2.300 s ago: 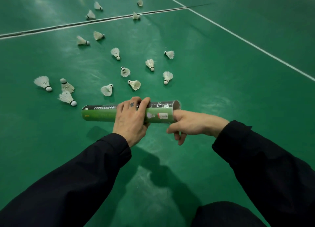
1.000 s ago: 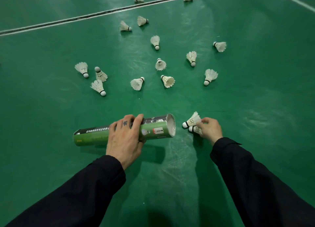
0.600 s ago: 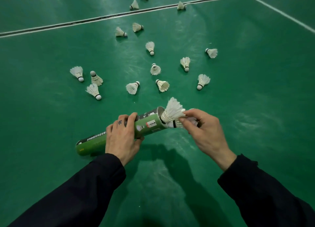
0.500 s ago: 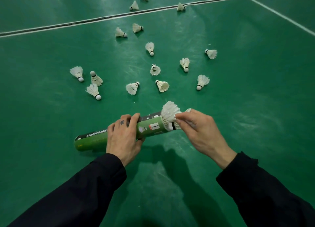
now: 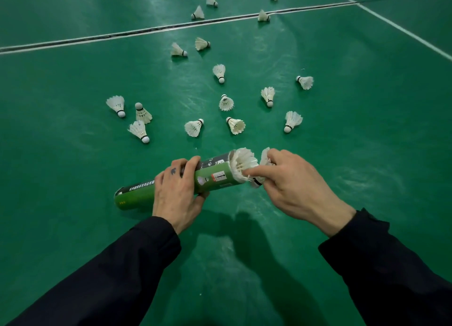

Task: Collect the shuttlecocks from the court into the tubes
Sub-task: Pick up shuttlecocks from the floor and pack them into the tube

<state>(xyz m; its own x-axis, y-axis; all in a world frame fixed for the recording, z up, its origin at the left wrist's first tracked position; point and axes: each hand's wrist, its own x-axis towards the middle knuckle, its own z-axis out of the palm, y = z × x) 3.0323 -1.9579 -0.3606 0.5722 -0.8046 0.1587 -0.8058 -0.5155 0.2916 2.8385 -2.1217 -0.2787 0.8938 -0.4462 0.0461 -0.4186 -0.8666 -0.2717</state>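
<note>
Head view | green tube (image 5: pixel 212 178) held level above court floor (image 5: pixel 367 154), open mouth rightward | shuttlecock (image 5: pixel 243 163) feathers jut from the mouth | left hand (image 5: pixel 177 193) wraps tube's middle | right hand (image 5: pixel 291 181) pinches a second shuttlecock (image 5: pixel 264 155), forefinger on the first | loose shuttlecocks (image 5: pixel 236 125) scattered beyond, up to court line (image 5: pixel 122 35)

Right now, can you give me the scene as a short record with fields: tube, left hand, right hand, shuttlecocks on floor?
tube: green tube lying roughly level, open mouth toward the right
left hand: left hand grips the tube's middle
right hand: right hand pushes one shuttlecock into the mouth with a fingertip and holds a second shuttlecock
shuttlecocks on floor: loose shuttlecocks scattered on the green court floor beyond the tube
</note>
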